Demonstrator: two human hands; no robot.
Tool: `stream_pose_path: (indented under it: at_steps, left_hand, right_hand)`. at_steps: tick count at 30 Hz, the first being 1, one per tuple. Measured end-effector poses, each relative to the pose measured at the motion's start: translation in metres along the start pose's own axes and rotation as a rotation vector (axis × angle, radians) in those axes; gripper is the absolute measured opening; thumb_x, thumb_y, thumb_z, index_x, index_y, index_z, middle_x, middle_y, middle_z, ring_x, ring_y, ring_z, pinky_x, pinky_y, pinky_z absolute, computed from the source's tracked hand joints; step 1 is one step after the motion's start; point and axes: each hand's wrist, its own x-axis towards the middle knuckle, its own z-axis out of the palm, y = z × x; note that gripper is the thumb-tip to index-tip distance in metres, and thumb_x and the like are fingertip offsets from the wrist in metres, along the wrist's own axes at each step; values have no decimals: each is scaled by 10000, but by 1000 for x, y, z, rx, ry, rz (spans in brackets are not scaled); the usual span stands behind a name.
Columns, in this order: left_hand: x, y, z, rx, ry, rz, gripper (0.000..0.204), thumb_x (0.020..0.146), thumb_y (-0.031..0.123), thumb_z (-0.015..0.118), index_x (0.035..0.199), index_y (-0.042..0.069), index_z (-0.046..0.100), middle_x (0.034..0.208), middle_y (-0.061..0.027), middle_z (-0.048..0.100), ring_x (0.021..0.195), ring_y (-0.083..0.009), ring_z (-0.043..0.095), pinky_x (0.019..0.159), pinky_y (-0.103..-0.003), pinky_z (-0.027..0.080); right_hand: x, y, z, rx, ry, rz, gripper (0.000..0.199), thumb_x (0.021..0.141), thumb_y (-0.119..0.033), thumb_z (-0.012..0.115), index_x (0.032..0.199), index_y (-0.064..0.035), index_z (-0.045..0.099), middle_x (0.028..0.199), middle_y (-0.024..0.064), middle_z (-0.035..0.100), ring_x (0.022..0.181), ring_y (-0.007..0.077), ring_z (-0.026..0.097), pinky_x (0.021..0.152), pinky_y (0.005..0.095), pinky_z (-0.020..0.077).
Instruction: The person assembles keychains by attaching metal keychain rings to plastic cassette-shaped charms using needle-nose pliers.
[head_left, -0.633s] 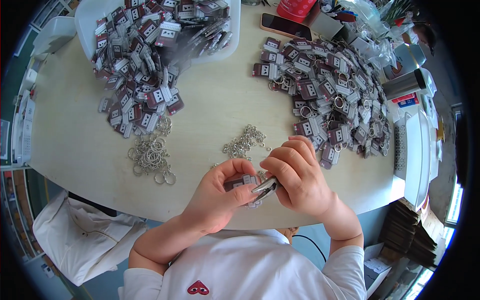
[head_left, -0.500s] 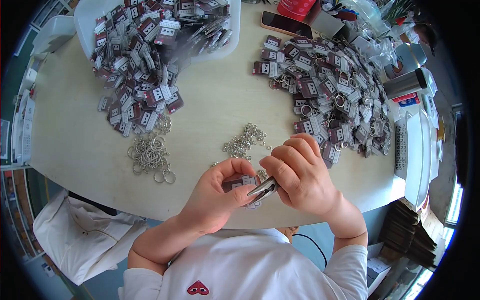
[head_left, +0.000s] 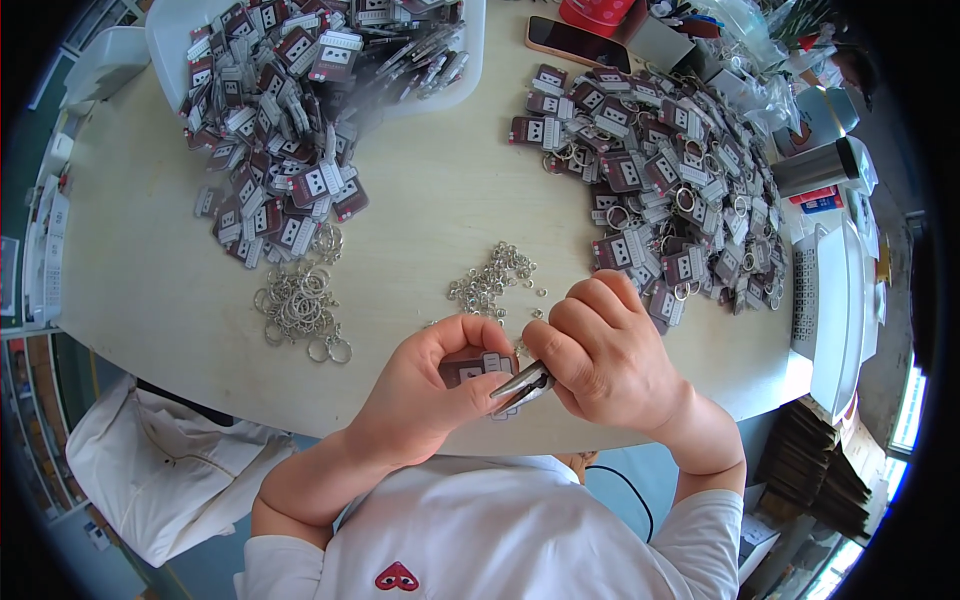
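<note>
Near the table's front edge, my left hand [head_left: 425, 385] pinches a flat brown-and-grey keychain charm [head_left: 466, 371] between thumb and fingers. My right hand [head_left: 605, 350] is wrapped around a pair of pliers [head_left: 524, 387], whose metal jaws point left and sit at the charm's edge by my left thumb. Whatever is between the jaws is too small to make out. Just beyond my hands lies a small heap of silvery jump rings [head_left: 492, 280]. Farther left is a pile of larger split key rings [head_left: 300, 305].
Loose charms [head_left: 265, 185] spill from a white bin [head_left: 474, 60] at the back left. Charms with rings attached [head_left: 650, 180] are heaped at the right. Behind them lies a phone [head_left: 577, 44]; a metal tumbler [head_left: 815, 170] and a white tray [head_left: 835, 310] stand at the right edge.
My right hand has shifted very slightly to the right and down with the pliers. My left hand keeps its hold on the charm, almost unmoved.
</note>
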Motion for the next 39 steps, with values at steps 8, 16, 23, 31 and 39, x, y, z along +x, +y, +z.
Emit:
stream_pose_path:
  at_steps: [8,16,23,31,39]
  left_hand:
    - [-1,1,-2,95,23,-10,249,788,11,617,1012,10,509,910,-10,546,782,-46,519,699,-206,452]
    - [2,6,-4,58,-31,-30,225,795,25,615,989,29,503,899,-25,585,816,-55,536,728,-210,456]
    - [-3,-1,-2,267,-16,273,252,777,-11,624,989,33,495,883,-74,633,770,-78,579,703,-231,485]
    - [1,-5,-1,915,48,1028,242,664,-83,665,837,36,545,809,-108,653,668,-202,629,566,-265,514]
    - [-1,-4,0,1053,55,1176,300,585,-98,665,827,43,558,813,-85,650,620,-201,614,530,-260,506]
  right_hand:
    - [-4,-5,5,-38,-3,26,177,600,-139,582,752,-81,513,608,-2,374,574,166,410,552,301,341]
    - [-2,-5,4,29,4,59,148,592,-123,585,703,-94,493,577,-5,341,548,163,400,524,301,337]
    - [-11,-3,3,534,31,224,289,613,2,649,877,-52,547,817,92,526,785,277,519,703,345,413]
    - [-18,-18,7,552,-130,301,217,682,-81,666,863,-58,548,776,57,537,762,245,539,676,343,420]
    - [-18,-19,5,563,-166,292,203,686,-99,666,837,-65,534,723,51,522,715,241,546,641,348,424]
